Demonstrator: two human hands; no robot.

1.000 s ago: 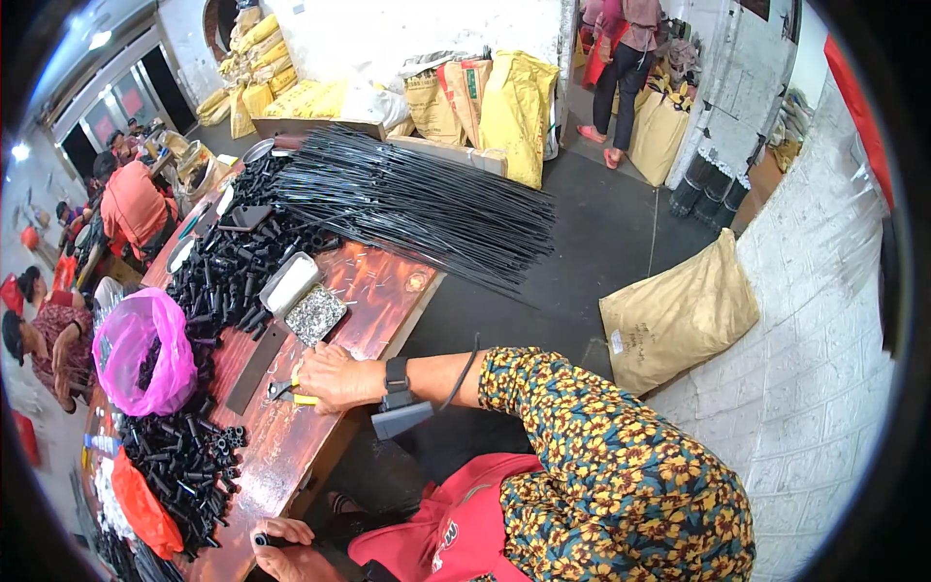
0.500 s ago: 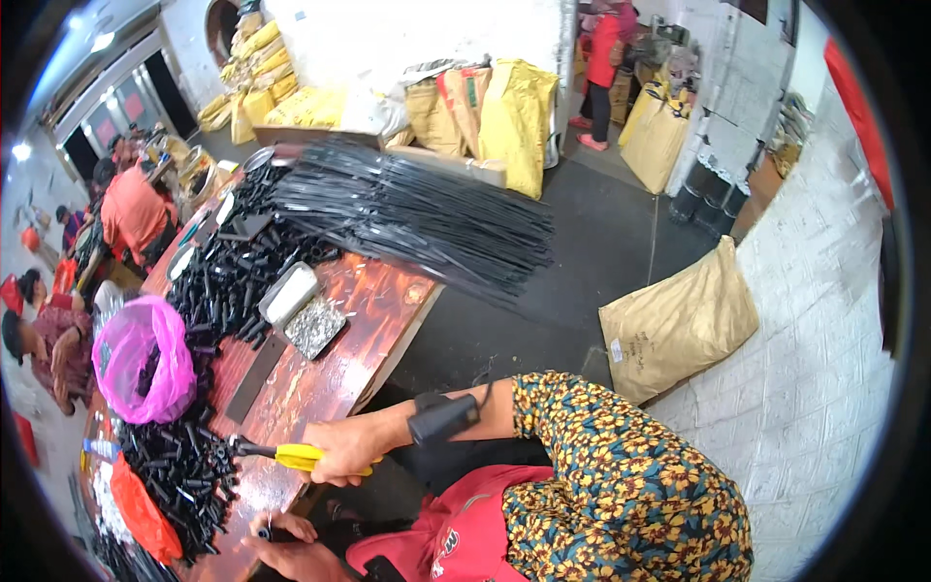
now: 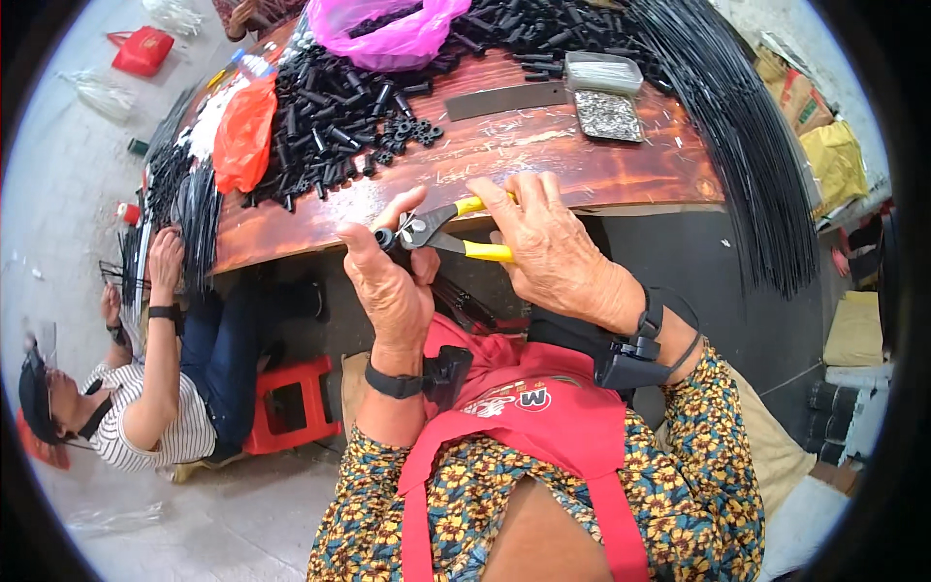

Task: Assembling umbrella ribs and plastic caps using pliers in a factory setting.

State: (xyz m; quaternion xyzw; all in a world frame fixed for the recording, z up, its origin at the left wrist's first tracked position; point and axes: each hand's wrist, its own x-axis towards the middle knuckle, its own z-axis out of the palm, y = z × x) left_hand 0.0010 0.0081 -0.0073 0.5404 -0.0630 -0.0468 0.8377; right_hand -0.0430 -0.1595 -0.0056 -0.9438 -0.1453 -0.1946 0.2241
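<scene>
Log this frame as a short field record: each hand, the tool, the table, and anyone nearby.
left hand: pinches a small black tube piece at the plier tips
right hand: grips yellow-handled pliers
table: reddish wood, bearing black tube pieces, a pink bag, an orange bag, a tray of small metal parts
long black rods: fanned over the table's right end
nearby: a person in a striped shirt, seated low at left

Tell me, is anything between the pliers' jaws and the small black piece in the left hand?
Nothing visible: the yellow-handled pliers in the right hand already meet the small black piece pinched by the left hand.
</scene>
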